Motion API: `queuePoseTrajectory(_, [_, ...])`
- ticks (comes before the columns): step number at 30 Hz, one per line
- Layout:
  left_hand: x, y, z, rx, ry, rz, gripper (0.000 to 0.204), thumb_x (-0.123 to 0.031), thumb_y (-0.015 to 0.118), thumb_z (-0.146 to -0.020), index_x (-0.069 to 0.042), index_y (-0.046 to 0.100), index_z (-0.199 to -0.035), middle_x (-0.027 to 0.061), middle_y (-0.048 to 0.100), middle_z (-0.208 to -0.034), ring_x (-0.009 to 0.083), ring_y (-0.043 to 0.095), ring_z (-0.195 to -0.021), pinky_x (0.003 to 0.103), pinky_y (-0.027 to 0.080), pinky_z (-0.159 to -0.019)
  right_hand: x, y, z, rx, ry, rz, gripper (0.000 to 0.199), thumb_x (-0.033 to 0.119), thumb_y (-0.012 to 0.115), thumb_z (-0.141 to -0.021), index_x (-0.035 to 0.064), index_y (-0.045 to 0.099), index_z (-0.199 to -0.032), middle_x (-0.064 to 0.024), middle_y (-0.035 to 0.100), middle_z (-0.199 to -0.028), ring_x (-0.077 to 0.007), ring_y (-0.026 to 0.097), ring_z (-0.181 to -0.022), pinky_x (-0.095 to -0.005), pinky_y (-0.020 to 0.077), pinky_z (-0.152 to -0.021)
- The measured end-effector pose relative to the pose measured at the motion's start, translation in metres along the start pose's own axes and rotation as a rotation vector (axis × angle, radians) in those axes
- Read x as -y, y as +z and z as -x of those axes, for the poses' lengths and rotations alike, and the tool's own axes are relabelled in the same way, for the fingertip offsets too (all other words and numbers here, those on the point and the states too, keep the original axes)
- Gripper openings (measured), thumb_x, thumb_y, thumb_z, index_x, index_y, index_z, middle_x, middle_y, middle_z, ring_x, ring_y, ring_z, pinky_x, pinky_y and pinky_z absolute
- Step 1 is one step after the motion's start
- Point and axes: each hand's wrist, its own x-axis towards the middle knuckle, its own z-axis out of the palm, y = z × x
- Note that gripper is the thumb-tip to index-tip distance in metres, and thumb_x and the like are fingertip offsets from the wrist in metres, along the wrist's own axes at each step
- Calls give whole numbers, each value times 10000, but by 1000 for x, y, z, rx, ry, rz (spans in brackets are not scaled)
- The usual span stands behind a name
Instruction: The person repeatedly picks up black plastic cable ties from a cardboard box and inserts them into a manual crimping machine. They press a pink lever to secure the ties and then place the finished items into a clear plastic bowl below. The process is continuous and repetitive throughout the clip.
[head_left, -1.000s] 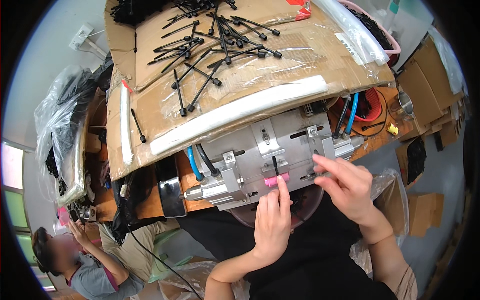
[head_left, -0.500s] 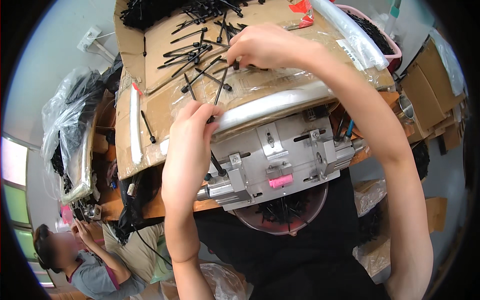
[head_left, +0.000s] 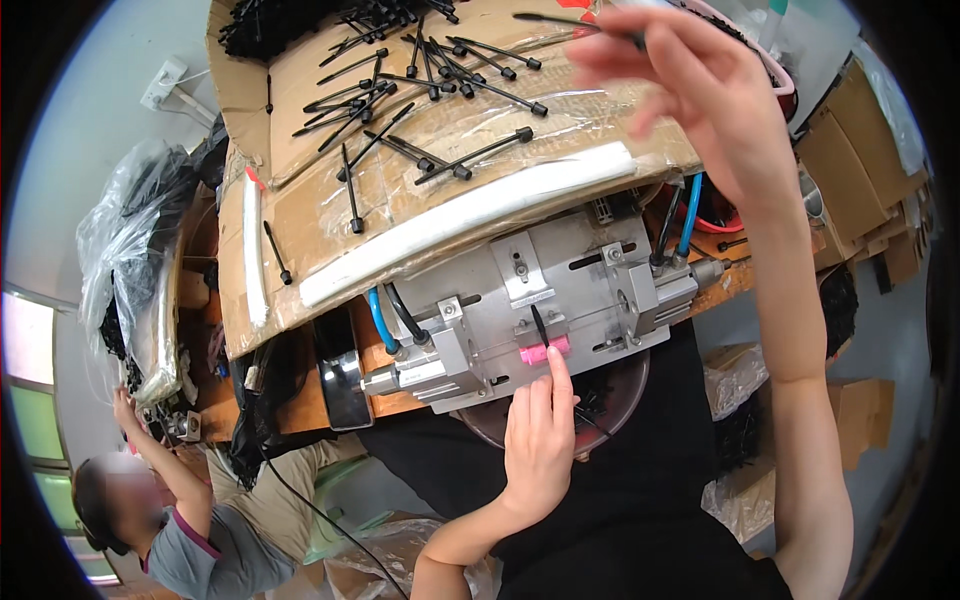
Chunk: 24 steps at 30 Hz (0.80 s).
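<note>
My left hand (head_left: pixel 540 435) reaches over the metal fixture (head_left: pixel 480 345), its index finger stretched onto a pink block (head_left: pixel 545 350) and the lower end of a thin black stick (head_left: pixel 539 322). That stick leans upward against the fixture's small middle bracket; the thumb is mostly hidden. Raised at the upper right, my right hand (head_left: pixel 690 90) is blurred, its fingers closed on another black knob-headed stick (head_left: pixel 550 18) that points left. Several similar black sticks (head_left: pixel 480 155) lie scattered on the cardboard (head_left: pixel 390 200) beyond the fixture.
A bowl (head_left: pixel 625 425) of black pieces sits below the fixture. Blue and black hoses (head_left: pixel 690 215) rise at its ends. A phone-like black slab (head_left: pixel 343 385) lies on the wooden bench at left. Another person (head_left: pixel 215 520) works at lower left. Cardboard boxes (head_left: pixel 850 160) stand at right.
My left hand has come down from the cardboard to the pink block, with a black stick now at the fixture. My right hand has lifted away to the upper right, carrying a stick.
</note>
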Motion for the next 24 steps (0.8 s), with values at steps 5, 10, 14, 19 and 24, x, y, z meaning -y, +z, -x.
queuePoseTrajectory(5, [10, -12, -7, 66, 44, -45, 607, -13, 647, -844, 97, 425, -1398, 105, 538, -957, 233, 528, -847, 338, 472, -774, -11, 11, 77, 1, -45, 51, 167, -33, 651, -873, -22, 656, -1040, -146, 698, -1006, -141, 660, -783, -232, 545, -575])
queuePoseTrajectory(10, [25, -59, -39, -20, 68, -1, 545, -2, 653, -842, -6, 509, -1367, 137, 544, -999, 291, 525, -909, 380, 457, -815, -45, 51, 175, 121, -177, 603, 482, 20, 802, -725, 8, 633, -1176, -100, 628, -773, -210, 582, -608, -313, 470, -521])
queuePoseTrajectory(14, [86, -96, -119, -415, 6, -290, 305, -84, 627, -903, -50, 617, -1206, 135, 566, -961, 286, 543, -937, 362, 460, -819, -81, 75, 214, 192, -97, 694, 661, 21, 783, -742, -36, 521, -1347, -58, 539, -680, -183, 543, -577, -324, 441, -504])
queuePoseTrajectory(19, [114, -127, -142, -138, -136, 112, 135, -77, 630, -900, -6, 677, -1005, 81, 597, -884, 171, 571, -760, 300, 481, -763, -95, 90, 205, 202, -115, 671, 650, 60, 771, -772, -27, 511, -1361, -51, 514, -643, -186, 543, -552, -326, 446, -502])
queuePoseTrajectory(24, [97, -122, -119, -268, -87, 84, 134, 1, 675, -829, 1, 679, -963, 84, 609, -838, 160, 571, -773, 280, 469, -756, -76, 77, 191, 336, -102, 771, 615, 138, 751, -806, -4, 522, -1359, -45, 552, -704, -188, 572, -545, -302, 463, -482])
